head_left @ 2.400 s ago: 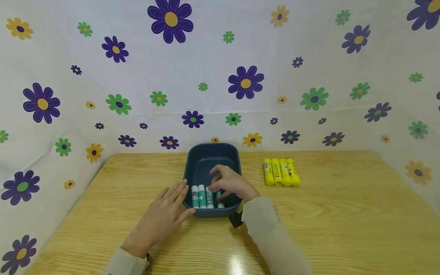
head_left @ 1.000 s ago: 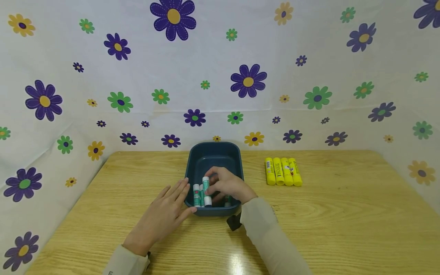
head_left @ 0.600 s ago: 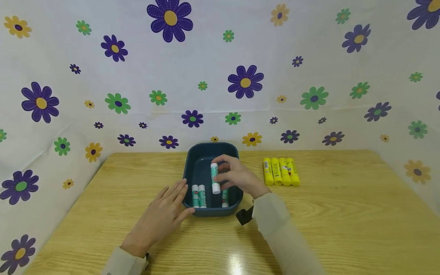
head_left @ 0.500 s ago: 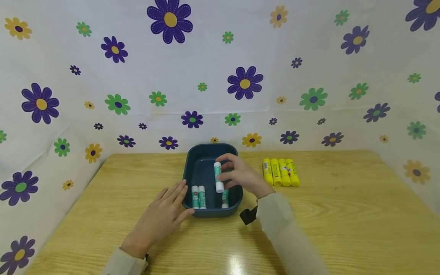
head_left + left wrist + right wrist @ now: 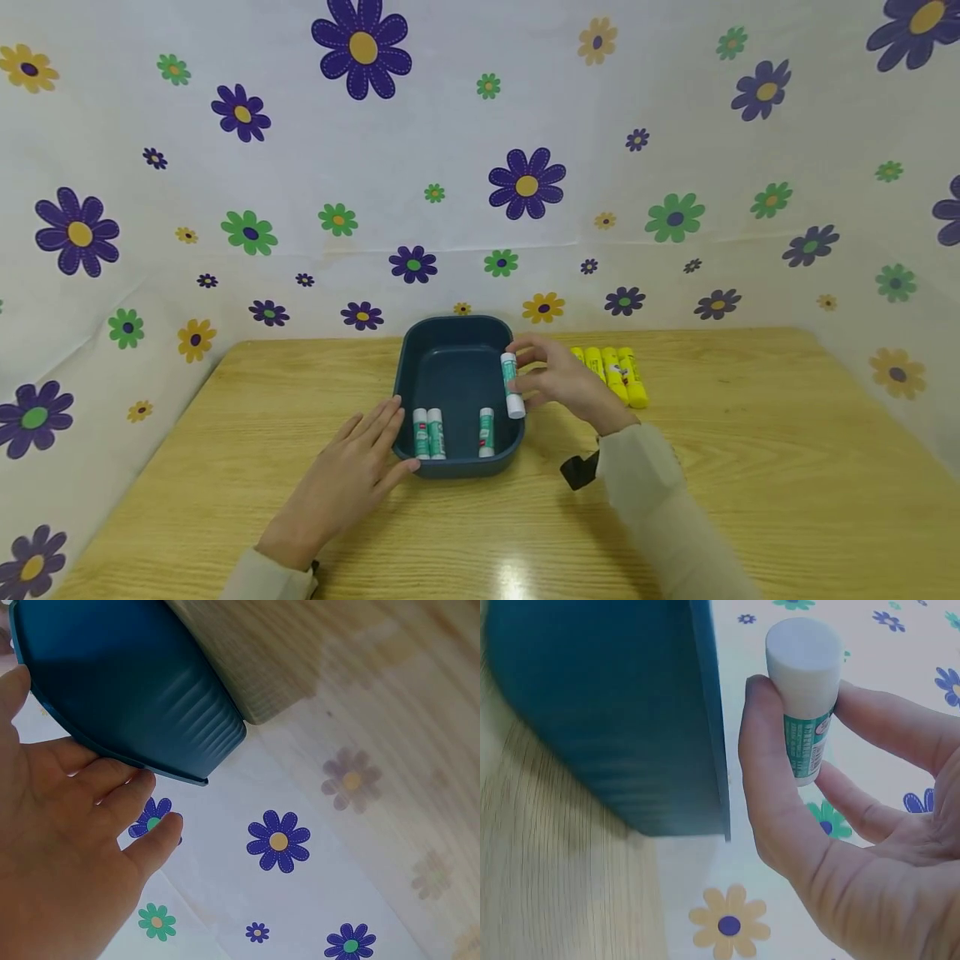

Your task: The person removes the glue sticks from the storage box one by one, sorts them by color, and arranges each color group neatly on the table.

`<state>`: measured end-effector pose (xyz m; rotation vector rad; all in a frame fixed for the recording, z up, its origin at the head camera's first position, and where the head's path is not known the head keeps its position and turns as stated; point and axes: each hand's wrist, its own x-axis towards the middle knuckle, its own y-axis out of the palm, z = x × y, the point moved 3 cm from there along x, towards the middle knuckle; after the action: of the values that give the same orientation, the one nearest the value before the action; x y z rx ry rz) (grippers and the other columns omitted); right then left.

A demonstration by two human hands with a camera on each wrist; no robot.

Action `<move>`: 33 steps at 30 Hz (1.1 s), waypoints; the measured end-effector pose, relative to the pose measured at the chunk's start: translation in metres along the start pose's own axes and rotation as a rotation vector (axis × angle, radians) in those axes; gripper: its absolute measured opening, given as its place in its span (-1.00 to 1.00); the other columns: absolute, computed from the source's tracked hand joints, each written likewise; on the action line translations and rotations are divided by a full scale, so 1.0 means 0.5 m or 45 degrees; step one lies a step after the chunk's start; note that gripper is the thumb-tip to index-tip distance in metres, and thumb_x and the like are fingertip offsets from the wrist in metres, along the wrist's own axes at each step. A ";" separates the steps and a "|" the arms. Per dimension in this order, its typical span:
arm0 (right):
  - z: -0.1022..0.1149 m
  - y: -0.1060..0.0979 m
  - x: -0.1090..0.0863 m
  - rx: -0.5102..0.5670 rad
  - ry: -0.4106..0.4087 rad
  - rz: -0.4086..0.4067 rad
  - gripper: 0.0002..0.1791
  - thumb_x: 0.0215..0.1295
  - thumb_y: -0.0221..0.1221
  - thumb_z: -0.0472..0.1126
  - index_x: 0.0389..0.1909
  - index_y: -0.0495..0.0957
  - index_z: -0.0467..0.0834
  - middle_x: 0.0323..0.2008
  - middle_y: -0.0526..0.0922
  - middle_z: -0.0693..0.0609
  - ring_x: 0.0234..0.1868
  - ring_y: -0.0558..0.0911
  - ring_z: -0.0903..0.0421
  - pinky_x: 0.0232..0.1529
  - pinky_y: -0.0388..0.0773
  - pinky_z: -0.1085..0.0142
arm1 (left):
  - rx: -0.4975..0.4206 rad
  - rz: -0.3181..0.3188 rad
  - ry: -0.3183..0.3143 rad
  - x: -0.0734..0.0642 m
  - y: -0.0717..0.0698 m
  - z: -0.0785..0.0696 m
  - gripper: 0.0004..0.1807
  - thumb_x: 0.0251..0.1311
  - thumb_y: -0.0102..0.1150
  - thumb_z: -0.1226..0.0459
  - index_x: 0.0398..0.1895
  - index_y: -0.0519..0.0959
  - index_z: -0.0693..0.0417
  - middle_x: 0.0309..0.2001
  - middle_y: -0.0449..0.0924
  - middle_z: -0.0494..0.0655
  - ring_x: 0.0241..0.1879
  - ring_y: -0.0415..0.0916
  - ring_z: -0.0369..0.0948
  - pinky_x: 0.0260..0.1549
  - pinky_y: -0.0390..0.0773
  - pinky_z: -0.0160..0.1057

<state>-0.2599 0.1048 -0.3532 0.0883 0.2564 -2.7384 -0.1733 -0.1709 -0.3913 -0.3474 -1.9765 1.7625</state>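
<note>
My right hand (image 5: 558, 379) pinches a green and white glue stick (image 5: 512, 385) between thumb and fingers, over the right rim of a dark blue bin (image 5: 457, 469). In the right wrist view the glue stick (image 5: 804, 690) has its white end toward the camera, just beside the bin wall (image 5: 630, 735). Inside the bin lie a pair of glue sticks (image 5: 429, 433) at the front left and a single one (image 5: 487, 432) at the front right. With fingers straight, my left hand (image 5: 341, 483) rests on the bin's left rim; the left wrist view shows its fingertips along that rim (image 5: 112, 754).
Several yellow glue sticks (image 5: 613, 375) lie side by side on the wooden table (image 5: 750, 450), right of the bin and partly behind my right hand. A white cloth with flowers (image 5: 450, 142) hangs behind the table and along its sides.
My right hand reached into the bin, took one green and white glue stick from the row, lifted it and moved right with it to the rim. The left hand has stayed at the bin.
</note>
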 end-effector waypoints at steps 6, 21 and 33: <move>-0.010 -0.025 -0.017 -0.031 0.003 -0.008 -0.38 0.32 0.22 -0.46 0.37 0.27 -0.40 0.15 0.43 -0.38 -0.14 0.63 -0.14 -0.16 0.74 0.05 | -0.011 -0.004 -0.001 -0.004 -0.001 0.001 -0.20 0.46 0.06 -0.10 0.47 0.28 0.37 0.53 0.15 0.19 0.50 0.12 0.10 0.40 0.20 0.20; -0.036 -0.075 -0.059 -0.094 0.026 -0.048 -0.42 0.32 0.21 -0.46 0.31 0.26 -0.41 0.15 0.39 -0.41 -0.14 0.60 -0.16 -0.18 0.74 0.06 | -0.026 -0.015 0.000 -0.004 0.001 0.003 -0.21 0.46 0.06 -0.09 0.47 0.29 0.37 0.53 0.14 0.19 0.51 0.11 0.10 0.40 0.20 0.21; -0.057 -0.097 -0.093 -0.138 0.075 -0.040 -0.40 0.30 0.25 -0.43 0.31 0.25 -0.43 0.14 0.39 -0.42 -0.16 0.61 -0.12 -0.19 0.74 0.06 | -0.016 -0.032 0.019 -0.006 0.000 0.004 -0.21 0.46 0.08 -0.08 0.45 0.30 0.39 0.52 0.17 0.21 0.50 0.14 0.10 0.39 0.22 0.20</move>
<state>-0.2348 0.1717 -0.3688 0.1369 0.4252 -2.7497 -0.1719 -0.1738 -0.3918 -0.3377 -1.9741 1.7279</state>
